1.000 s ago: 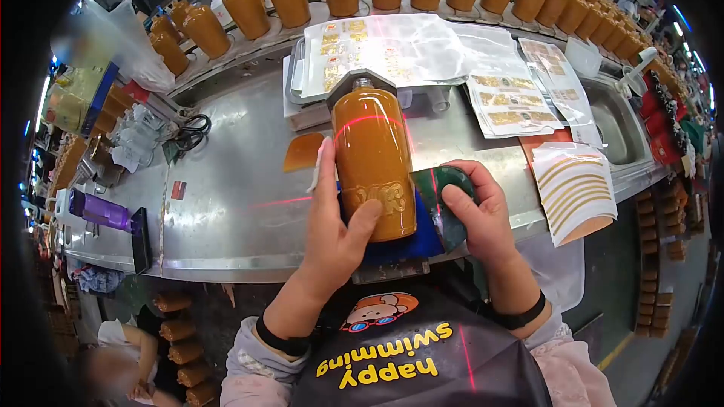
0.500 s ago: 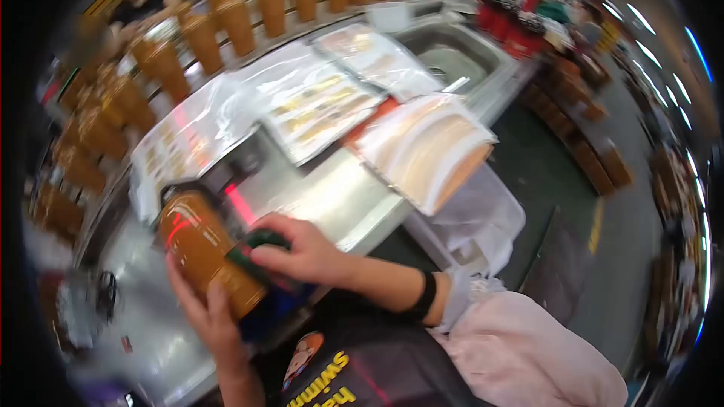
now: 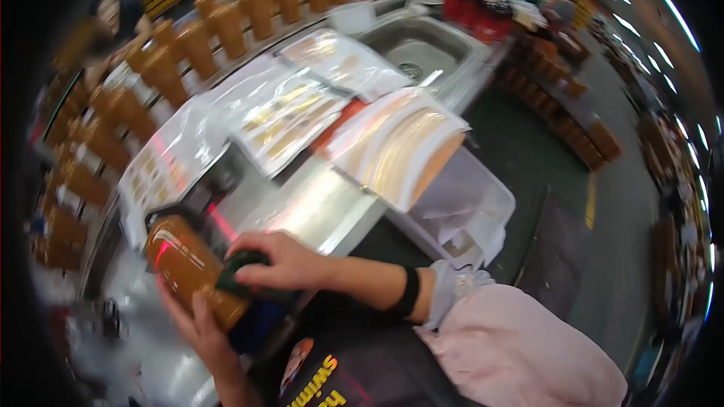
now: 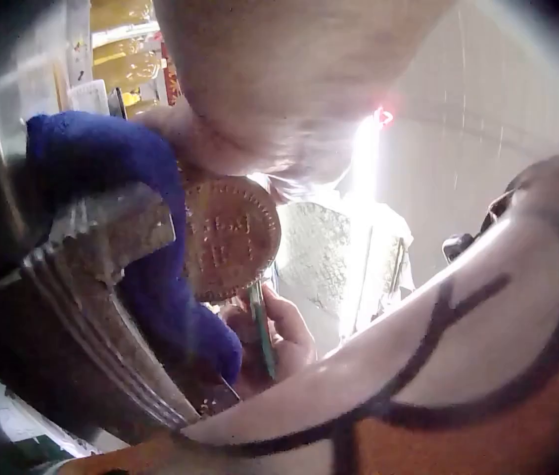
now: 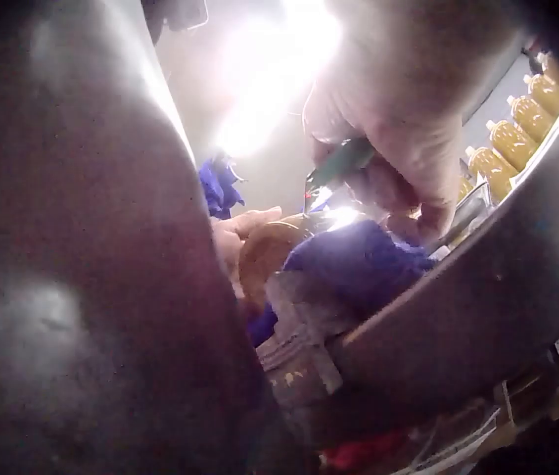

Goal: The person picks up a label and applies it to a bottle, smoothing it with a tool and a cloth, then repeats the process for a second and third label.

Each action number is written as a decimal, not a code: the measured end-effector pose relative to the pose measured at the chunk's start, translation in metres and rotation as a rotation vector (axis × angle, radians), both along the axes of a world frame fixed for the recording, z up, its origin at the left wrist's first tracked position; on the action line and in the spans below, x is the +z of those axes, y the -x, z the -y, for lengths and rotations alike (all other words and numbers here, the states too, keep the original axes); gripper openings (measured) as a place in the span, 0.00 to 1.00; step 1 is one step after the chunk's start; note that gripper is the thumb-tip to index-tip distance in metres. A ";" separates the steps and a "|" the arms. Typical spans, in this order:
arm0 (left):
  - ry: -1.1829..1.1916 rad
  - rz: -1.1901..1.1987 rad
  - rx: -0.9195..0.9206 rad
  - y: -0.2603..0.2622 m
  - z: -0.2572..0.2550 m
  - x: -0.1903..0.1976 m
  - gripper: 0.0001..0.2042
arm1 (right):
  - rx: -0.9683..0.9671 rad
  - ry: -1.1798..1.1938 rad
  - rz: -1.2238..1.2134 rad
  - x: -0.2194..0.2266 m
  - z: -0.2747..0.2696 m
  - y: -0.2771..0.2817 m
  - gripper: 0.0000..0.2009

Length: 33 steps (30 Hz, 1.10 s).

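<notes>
An orange bottle lies on its side on a blue cloth at the steel table's front edge. My left hand grips the bottle's base end from below. My right hand holds a dark green pad and presses it on the bottle's side. In the left wrist view the bottle's round embossed base shows beside the blue cloth, with the pad's edge under it. The right wrist view shows the green pad pinched in my fingers above the bottle.
Rows of orange bottles line the table's far side. Label sheets in plastic and a stack of curved stickers lie on the steel table. A sink is beyond them. A clear bin stands below the edge.
The head view has swung to the right. My right hand has moved the green pad from beside the bottle onto its side. My left hand stays on the bottle.
</notes>
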<state>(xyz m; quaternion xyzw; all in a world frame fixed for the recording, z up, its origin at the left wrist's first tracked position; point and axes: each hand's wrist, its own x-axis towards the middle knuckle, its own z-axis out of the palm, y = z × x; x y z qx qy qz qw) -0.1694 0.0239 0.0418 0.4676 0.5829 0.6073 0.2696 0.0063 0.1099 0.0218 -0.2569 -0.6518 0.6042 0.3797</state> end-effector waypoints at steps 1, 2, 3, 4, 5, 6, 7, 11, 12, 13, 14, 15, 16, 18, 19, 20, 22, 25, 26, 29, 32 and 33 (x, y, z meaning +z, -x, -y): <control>-0.032 -0.004 -0.015 0.006 -0.001 -0.007 0.30 | 0.033 0.094 -0.027 0.000 0.000 -0.001 0.15; -0.041 0.048 -0.036 0.005 -0.001 -0.005 0.31 | 0.077 0.138 -0.050 0.002 -0.001 -0.002 0.13; -0.007 -0.069 -0.035 0.011 0.000 -0.004 0.32 | 0.099 0.212 -0.012 0.006 -0.003 -0.004 0.15; 0.018 -0.044 -0.034 0.007 0.002 0.002 0.34 | 0.097 0.235 -0.007 0.009 -0.002 -0.004 0.15; -0.025 0.104 -0.086 0.003 0.002 0.005 0.35 | 0.079 0.125 0.028 0.007 -0.003 -0.001 0.15; -0.023 0.072 -0.085 0.006 0.003 0.002 0.36 | 0.060 0.106 0.001 0.007 -0.003 0.003 0.14; 0.012 -0.006 -0.077 0.014 0.003 -0.004 0.37 | 0.095 0.257 0.017 0.018 -0.001 0.001 0.13; -0.006 0.016 -0.084 0.014 0.010 -0.004 0.37 | 0.048 0.208 0.063 0.016 -0.001 -0.004 0.14; -0.011 -0.017 -0.082 0.013 0.010 -0.004 0.37 | 0.044 0.233 0.061 0.014 0.000 -0.004 0.14; -0.014 -0.048 -0.084 0.012 0.010 -0.004 0.38 | 0.061 0.231 0.057 0.015 0.000 -0.002 0.14; -0.014 -0.030 -0.081 0.012 0.009 -0.004 0.38 | 0.074 0.231 0.052 0.017 0.001 -0.001 0.14; -0.014 -0.014 -0.080 0.011 0.009 -0.003 0.38 | 0.085 0.233 0.044 0.019 0.001 -0.001 0.14; -0.016 0.004 -0.081 0.011 0.009 -0.003 0.39 | 0.084 0.258 0.039 0.021 0.000 -0.002 0.14; -0.022 0.026 -0.095 0.011 0.009 -0.002 0.38 | 0.080 0.307 0.027 0.026 -0.003 -0.005 0.14; -0.027 0.038 -0.102 0.012 0.009 -0.001 0.38 | 0.073 0.280 0.037 0.025 -0.004 -0.006 0.14; -0.018 0.013 -0.095 0.012 0.009 -0.002 0.38 | 0.067 0.254 0.047 0.024 -0.005 -0.006 0.14; 0.000 -0.040 -0.080 0.014 0.009 -0.004 0.39 | 0.081 0.227 0.059 0.025 -0.005 -0.005 0.14; 0.019 -0.053 -0.051 0.011 0.007 -0.002 0.40 | 0.122 0.251 0.015 0.026 0.002 0.005 0.14; 0.019 -0.074 -0.047 0.011 0.007 -0.003 0.40 | 0.122 0.243 0.010 0.027 0.002 0.005 0.14; 0.009 -0.087 -0.042 0.011 0.007 -0.004 0.41 | 0.125 0.204 0.001 0.030 0.002 0.007 0.14; -0.012 -0.054 -0.060 0.010 0.007 -0.004 0.40 | 0.114 0.186 0.006 0.026 0.002 0.006 0.14; -0.019 -0.077 -0.064 0.010 0.007 -0.005 0.40 | 0.107 0.205 0.005 0.025 0.002 0.006 0.14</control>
